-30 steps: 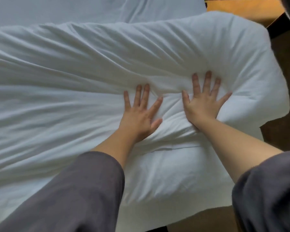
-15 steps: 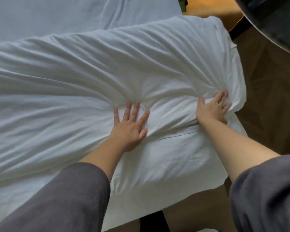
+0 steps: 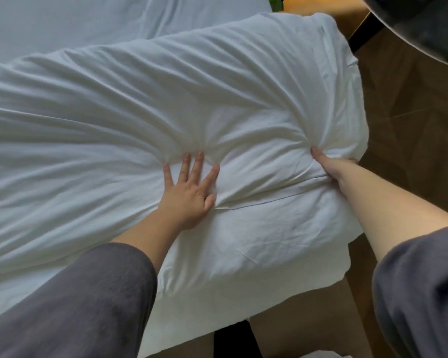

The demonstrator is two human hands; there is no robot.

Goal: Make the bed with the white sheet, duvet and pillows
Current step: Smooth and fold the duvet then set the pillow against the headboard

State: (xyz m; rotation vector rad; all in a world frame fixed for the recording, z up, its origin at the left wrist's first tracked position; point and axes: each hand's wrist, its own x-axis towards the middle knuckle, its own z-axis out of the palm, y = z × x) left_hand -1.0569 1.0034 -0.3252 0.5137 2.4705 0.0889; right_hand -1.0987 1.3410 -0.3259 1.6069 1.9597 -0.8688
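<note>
Head view: the duvet (image 3: pixel 166 99) lies much as it did a moment ago, but the grip on it has changed. A second ago both palms lay flat, side by side, near its middle. Now the right hand (image 3: pixel 334 169) has slid out to the duvet's right end and taken hold there, with its thumb (image 3: pixel 318 156) on top. Its other fingers have gone over the edge out of sight, and the cloth is bunched between. The left hand (image 3: pixel 189 195) has stayed where it was, open and flat, fingers spread, pressing down into the padding. The duvet stretches crosswise in front of the person, its long axis running from the left border of the view to the right side of the bed, and the right end curves up and away. It is white, thick and puffy. Long creases sweep along its length and tight folds fan out from each hand. A straight seam runs between the two hands. It rests on the paler sheet (image 3: pixel 88 21), which shows bare at the far side. Grey sleeves (image 3: pixel 88 306) cover both forearms partway. Beyond the duvet's right end is a brown wooden floor (image 3: pixel 411 125).
</note>
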